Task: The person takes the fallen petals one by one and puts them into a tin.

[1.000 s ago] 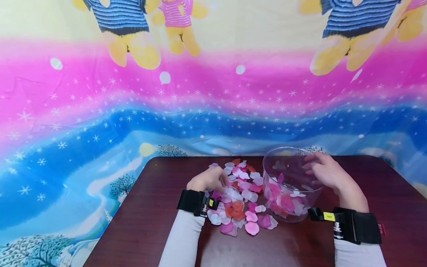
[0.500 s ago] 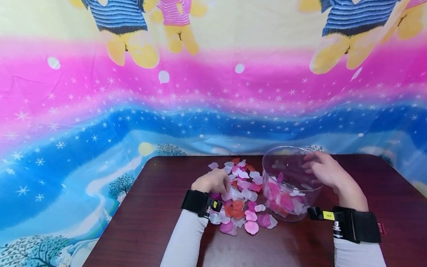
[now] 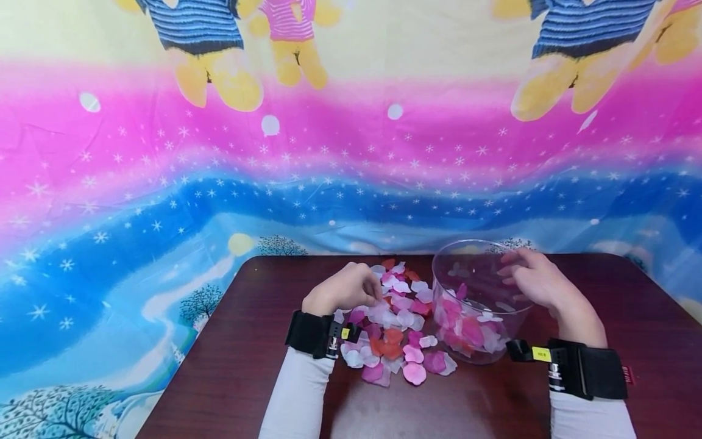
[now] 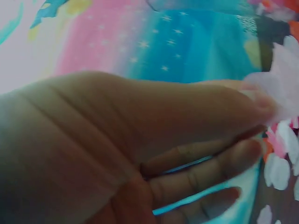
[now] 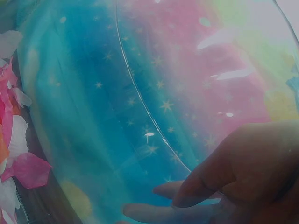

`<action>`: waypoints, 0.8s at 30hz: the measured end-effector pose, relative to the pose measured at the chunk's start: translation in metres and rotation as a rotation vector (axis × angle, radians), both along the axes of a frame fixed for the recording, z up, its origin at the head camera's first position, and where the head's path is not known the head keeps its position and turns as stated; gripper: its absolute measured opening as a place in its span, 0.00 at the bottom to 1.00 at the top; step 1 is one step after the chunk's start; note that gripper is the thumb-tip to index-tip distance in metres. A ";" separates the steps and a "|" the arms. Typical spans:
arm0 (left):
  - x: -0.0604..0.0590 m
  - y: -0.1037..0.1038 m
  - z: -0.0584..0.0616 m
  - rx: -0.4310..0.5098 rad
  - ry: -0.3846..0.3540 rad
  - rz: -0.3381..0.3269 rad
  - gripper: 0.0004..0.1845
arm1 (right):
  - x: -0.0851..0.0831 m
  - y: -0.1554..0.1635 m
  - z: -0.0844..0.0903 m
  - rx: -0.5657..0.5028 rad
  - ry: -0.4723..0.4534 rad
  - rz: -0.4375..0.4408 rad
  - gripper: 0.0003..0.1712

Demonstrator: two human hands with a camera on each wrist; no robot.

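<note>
In the head view my left hand is over a loose heap of artificial petals in pink, white, lilac and red. Its thumb and forefinger pinch a pale petal, clear in the left wrist view; the other fingers are loosely bent. To the right of the heap stands a clear plastic bucket, upright, with mixed petals in its lower part. My right hand holds the bucket at its right rim, thumb and fingers about the wall. Some of those fingers show only through the plastic.
A dark reddish-brown table bears everything. Behind it hangs a printed cloth with snowflakes and bears. Black straps with small cameras are round both wrists. Stray petals lie at the heap's near edge.
My left hand dipped into the petals half a second ago, its fingers closing, and has since risen slightly back and left with a pale petal. My right hand and the bucket keep their place.
</note>
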State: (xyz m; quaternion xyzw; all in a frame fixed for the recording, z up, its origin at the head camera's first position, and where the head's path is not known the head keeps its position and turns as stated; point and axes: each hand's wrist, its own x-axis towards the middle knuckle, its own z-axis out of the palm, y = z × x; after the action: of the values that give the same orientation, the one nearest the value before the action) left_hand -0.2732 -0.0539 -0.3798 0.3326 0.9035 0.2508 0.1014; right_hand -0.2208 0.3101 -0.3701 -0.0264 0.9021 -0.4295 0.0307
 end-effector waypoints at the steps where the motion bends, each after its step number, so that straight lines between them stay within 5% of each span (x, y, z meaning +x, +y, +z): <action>1: 0.001 0.000 0.003 0.023 0.016 -0.002 0.06 | 0.000 0.000 0.000 0.002 0.000 -0.001 0.25; 16: 0.024 0.037 0.024 0.536 0.525 -0.045 0.04 | 0.000 0.000 0.000 -0.011 0.006 -0.002 0.25; 24: 0.040 0.073 0.019 0.585 0.654 -0.084 0.05 | 0.001 -0.001 0.001 0.000 0.013 0.002 0.25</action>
State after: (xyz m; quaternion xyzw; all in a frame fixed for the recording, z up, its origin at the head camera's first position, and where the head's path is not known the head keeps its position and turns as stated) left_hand -0.2330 0.0193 -0.3603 0.4457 0.7646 0.3734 -0.2781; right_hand -0.2200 0.3093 -0.3692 -0.0301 0.9024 -0.4291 0.0252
